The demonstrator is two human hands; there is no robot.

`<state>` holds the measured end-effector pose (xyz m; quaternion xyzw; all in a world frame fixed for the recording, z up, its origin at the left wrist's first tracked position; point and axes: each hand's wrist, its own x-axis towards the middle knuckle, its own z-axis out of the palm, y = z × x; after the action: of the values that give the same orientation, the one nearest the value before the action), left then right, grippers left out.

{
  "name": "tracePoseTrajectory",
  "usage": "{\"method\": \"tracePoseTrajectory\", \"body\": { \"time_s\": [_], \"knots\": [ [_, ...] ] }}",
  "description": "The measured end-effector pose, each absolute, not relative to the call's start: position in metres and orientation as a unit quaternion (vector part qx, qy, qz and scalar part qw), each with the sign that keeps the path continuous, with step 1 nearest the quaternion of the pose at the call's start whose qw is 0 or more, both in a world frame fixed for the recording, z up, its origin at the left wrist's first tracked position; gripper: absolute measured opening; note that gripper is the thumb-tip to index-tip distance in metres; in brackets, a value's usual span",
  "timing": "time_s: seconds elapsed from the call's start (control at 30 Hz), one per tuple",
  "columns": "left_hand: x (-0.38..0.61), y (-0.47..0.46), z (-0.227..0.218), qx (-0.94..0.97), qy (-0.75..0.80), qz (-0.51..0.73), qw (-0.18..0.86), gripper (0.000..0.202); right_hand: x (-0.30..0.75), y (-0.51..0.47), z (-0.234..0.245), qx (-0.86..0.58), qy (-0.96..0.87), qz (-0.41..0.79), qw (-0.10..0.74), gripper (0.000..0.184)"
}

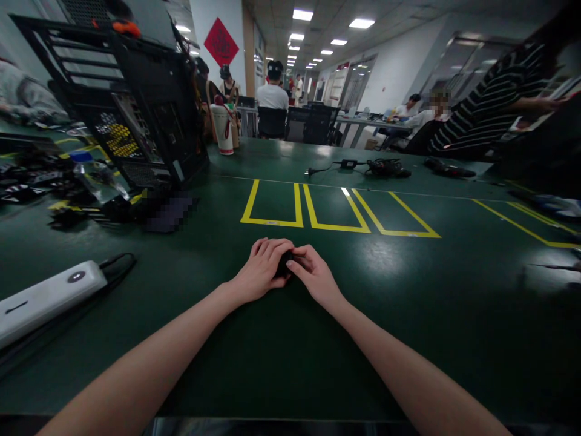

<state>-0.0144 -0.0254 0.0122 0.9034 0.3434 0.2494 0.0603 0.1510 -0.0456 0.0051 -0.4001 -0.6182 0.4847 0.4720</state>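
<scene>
- Black object (284,264): centre of the frame, between your hands; mostly covered, kind cannot be told.
- Left hand (264,267), yours: centre, curled around the black object.
- Right hand (318,275), yours: just right of centre, fingers bent at the object's right side; whether it grips, you cannot tell.
- Desk (281,357): green, under both your forearms.
- Tape outlines (340,229): yellow, above your hands.
- Cable (388,169): black, coiled, upper right of centre.
- White device (49,297): lower left.
- PC case (149,91): black, upper left.
- Cup (222,128): white, just right of the case.
</scene>
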Motion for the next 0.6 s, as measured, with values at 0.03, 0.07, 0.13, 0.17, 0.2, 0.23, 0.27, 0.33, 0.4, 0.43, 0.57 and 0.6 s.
{"method": "tracePoseTrajectory", "body": {
  "time_s": [0.03, 0.07, 0.13, 0.17, 0.2, 0.23, 0.27, 0.33, 0.4, 0.43, 0.57, 0.6],
  "knots": [
    [-0.0141, -0.0253, 0.012, 0.903, 0.345, 0.248, 0.058, 0.056, 0.151, -0.0448, 0.0052, -0.404, -0.616, 0.482, 0.473, 0.017],
    [-0.0139, -0.0252, 0.0119, 0.903, 0.347, 0.246, 0.059, 0.056, 0.1513, -0.0441, 0.0054, -0.41, -0.613, 0.482, 0.473, 0.02],
    [-0.014, -0.0251, 0.0121, 0.902, 0.348, 0.246, 0.063, 0.057, 0.1525, -0.043, 0.0062, -0.422, -0.606, 0.49, 0.463, 0.027],
    [-0.0142, -0.0251, 0.0122, 0.902, 0.348, 0.246, 0.065, 0.057, 0.1532, -0.0428, 0.0066, -0.428, -0.605, 0.495, 0.454, 0.03],
    [-0.0145, -0.025, 0.0123, 0.903, 0.346, 0.246, 0.068, 0.057, 0.1539, -0.0429, 0.0069, -0.43, -0.606, 0.499, 0.445, 0.031],
    [-0.0149, -0.025, 0.0123, 0.903, 0.345, 0.246, 0.07, 0.057, 0.1544, -0.0432, 0.007, -0.428, -0.609, 0.503, 0.439, 0.031],
    [-0.0151, -0.0249, 0.0122, 0.903, 0.344, 0.247, 0.071, 0.057, 0.1547, -0.0437, 0.0069, -0.421, -0.612, 0.507, 0.437, 0.031],
    [-0.0154, -0.0248, 0.0115, 0.903, 0.344, 0.249, 0.07, 0.057, 0.1546, -0.045, 0.0064, -0.401, -0.615, 0.514, 0.444, 0.03],
    [-0.0151, -0.0249, 0.0107, 0.903, 0.343, 0.251, 0.069, 0.057, 0.1537, -0.0463, 0.0062, -0.388, -0.613, 0.516, 0.456, 0.029],
    [-0.0149, -0.025, 0.0106, 0.902, 0.342, 0.253, 0.069, 0.058, 0.1531, -0.0467, 0.0064, -0.39, -0.612, 0.51, 0.462, 0.026],
    [-0.0142, -0.0254, 0.0118, 0.901, 0.344, 0.256, 0.072, 0.057, 0.1513, -0.046, 0.0085, -0.415, -0.61, 0.483, 0.472, 0.019],
    [-0.0142, -0.0255, 0.0123, 0.901, 0.344, 0.255, 0.072, 0.057, 0.1513, -0.0453, 0.0088, -0.42, -0.609, 0.481, 0.472, 0.021]
  ]
}}
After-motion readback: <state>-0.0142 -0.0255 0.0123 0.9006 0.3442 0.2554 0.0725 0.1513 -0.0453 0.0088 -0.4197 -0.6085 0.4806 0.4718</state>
